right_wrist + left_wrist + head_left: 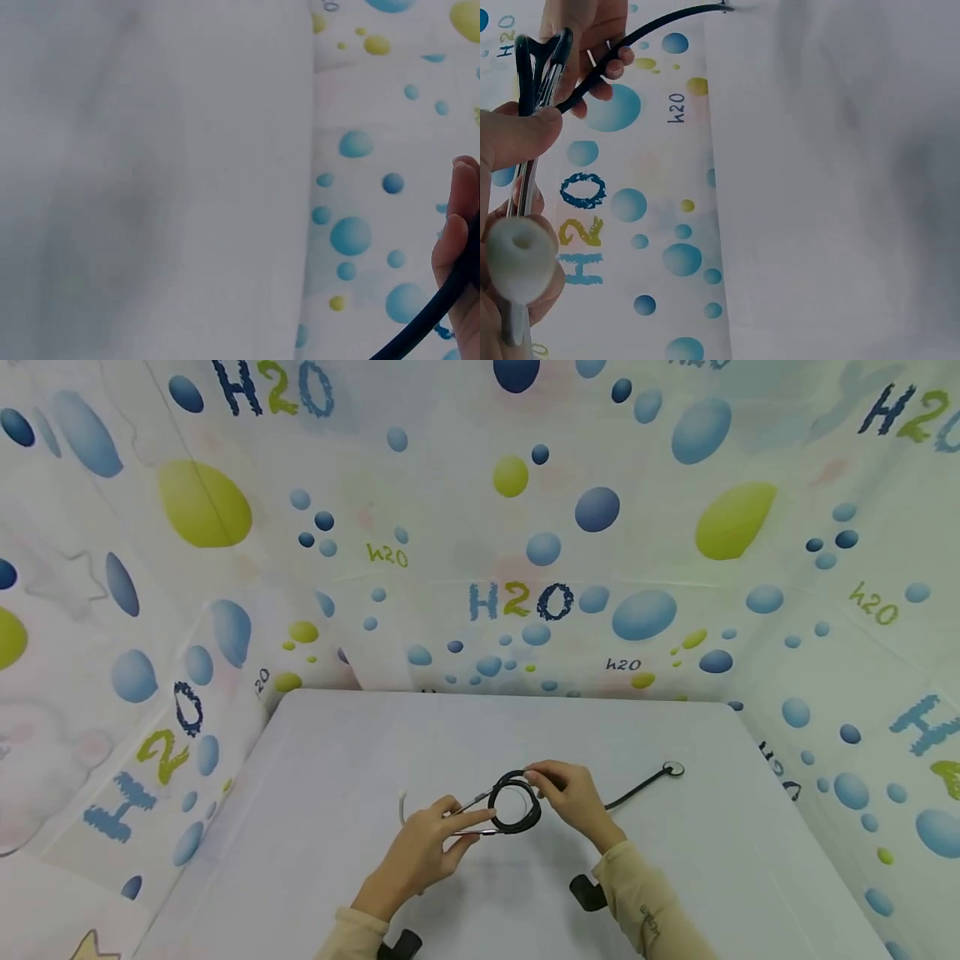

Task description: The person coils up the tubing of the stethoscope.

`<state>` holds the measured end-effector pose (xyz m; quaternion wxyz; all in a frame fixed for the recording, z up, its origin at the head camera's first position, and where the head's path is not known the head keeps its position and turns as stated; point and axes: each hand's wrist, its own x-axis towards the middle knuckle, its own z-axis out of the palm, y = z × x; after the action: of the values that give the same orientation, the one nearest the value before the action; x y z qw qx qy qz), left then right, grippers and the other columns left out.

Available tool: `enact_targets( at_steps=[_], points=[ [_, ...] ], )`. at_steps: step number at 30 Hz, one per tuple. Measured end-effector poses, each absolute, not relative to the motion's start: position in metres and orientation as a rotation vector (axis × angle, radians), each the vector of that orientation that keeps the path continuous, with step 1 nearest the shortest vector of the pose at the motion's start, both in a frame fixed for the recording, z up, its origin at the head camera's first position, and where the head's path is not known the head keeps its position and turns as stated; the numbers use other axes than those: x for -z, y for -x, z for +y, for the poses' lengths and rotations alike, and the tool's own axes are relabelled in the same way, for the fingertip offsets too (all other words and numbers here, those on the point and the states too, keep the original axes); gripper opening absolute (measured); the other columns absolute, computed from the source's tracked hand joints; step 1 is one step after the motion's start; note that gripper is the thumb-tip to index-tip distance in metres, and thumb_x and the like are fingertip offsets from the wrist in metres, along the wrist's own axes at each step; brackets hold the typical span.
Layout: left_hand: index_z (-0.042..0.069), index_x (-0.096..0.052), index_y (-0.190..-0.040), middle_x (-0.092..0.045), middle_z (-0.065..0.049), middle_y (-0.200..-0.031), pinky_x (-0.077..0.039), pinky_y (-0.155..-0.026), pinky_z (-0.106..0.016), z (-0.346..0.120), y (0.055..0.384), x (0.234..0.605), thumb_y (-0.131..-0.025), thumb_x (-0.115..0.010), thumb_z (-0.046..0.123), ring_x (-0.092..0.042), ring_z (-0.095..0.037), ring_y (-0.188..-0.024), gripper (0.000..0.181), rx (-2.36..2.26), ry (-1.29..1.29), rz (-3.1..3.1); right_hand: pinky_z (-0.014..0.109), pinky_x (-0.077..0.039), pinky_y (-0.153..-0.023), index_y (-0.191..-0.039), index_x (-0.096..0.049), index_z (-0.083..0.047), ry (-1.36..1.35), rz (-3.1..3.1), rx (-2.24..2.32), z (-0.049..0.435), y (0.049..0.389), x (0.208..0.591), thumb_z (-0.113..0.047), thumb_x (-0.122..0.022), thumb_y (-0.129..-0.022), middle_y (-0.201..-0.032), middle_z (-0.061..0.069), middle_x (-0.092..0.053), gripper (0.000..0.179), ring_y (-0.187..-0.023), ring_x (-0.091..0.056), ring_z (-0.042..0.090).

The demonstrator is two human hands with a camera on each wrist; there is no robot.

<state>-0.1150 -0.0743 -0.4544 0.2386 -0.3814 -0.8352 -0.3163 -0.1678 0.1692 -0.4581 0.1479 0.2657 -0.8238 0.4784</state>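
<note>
A stethoscope with black tubing is held above the table by both hands, its tubing looped into a ring. My left hand grips the metal ear tubes near the tubing's fork, thumb on one side. A pale ear tip looms large in the left wrist view. With thumb and fingers, my right hand pinches the upper right of the loop. Past that hand the tubing runs out to the round chestpiece at the right. In the right wrist view only some fingers and a stretch of tube show.
The white table lies beneath both hands. Behind and beside it hang white sheets printed with blue and green drops. A black wrist device sits at the right sleeve, another at the left.
</note>
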Motion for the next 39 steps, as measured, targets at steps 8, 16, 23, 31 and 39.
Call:
enact_targets(
  at_steps=[8, 16, 23, 31, 39],
  points=[
    [0.012, -0.068, -0.113, -0.054, -0.003, -0.078, -0.037, -0.047, -0.011, -0.079, 0.125, 0.449, -0.070, -0.079, 0.000, -0.043, -0.002, -0.051, 0.046, 0.848, 0.888, -2.195, 0.020, -0.043, -0.049, -0.119, -0.061, 0.006, -0.777, -2.544, -1.074, 0.153, 0.145, 0.469, 0.005, -0.056, -0.090, -0.070, 0.004, -0.062, 0.029, -0.056, -0.050, 0.005],
    [0.011, -0.069, -0.112, -0.057, -0.005, -0.077, -0.044, -0.049, -0.018, -0.083, 0.136, 0.440, -0.070, -0.081, 0.002, -0.058, -0.011, -0.056, 0.044, 0.788, 0.734, -2.238, 0.019, -0.041, -0.052, -0.130, -0.054, 0.000, -0.862, -2.716, -0.751, 0.137, 0.121, 0.462, -0.005, -0.057, -0.092, -0.072, 0.000, -0.056, 0.038, -0.058, -0.046, 0.005],
    [0.014, -0.068, -0.113, -0.055, -0.004, -0.075, -0.037, -0.044, -0.016, -0.076, 0.133, 0.443, -0.072, -0.080, 0.003, -0.042, -0.006, -0.048, 0.044, 0.749, 0.655, -2.303, 0.017, -0.038, -0.049, -0.115, -0.064, 0.001, -0.938, -2.671, -0.508, 0.130, 0.109, 0.436, -0.011, -0.063, -0.090, -0.075, 0.002, -0.055, 0.028, -0.055, -0.044, 0.006],
    [0.016, -0.067, -0.114, -0.054, -0.003, -0.075, -0.032, -0.042, -0.014, -0.066, 0.125, 0.444, -0.076, -0.078, 0.008, -0.036, -0.003, -0.046, 0.041, 0.705, 0.663, -2.356, 0.019, -0.040, -0.049, -0.101, -0.066, -0.003, -1.030, -2.670, -0.424, 0.123, 0.101, 0.418, -0.010, -0.065, -0.088, -0.076, 0.003, -0.054, 0.014, -0.055, -0.049, 0.010],
    [0.018, -0.068, -0.110, -0.054, -0.004, -0.076, -0.030, -0.040, -0.015, -0.058, 0.119, 0.444, -0.075, -0.078, 0.013, -0.037, -0.006, -0.042, 0.037, 0.587, 0.737, -2.424, 0.022, -0.048, -0.059, -0.094, -0.068, -0.002, -1.069, -2.715, -0.442, 0.130, 0.101, 0.399, -0.006, -0.069, -0.084, -0.082, 0.002, -0.056, 0.011, -0.067, -0.057, 0.013]
  ],
)
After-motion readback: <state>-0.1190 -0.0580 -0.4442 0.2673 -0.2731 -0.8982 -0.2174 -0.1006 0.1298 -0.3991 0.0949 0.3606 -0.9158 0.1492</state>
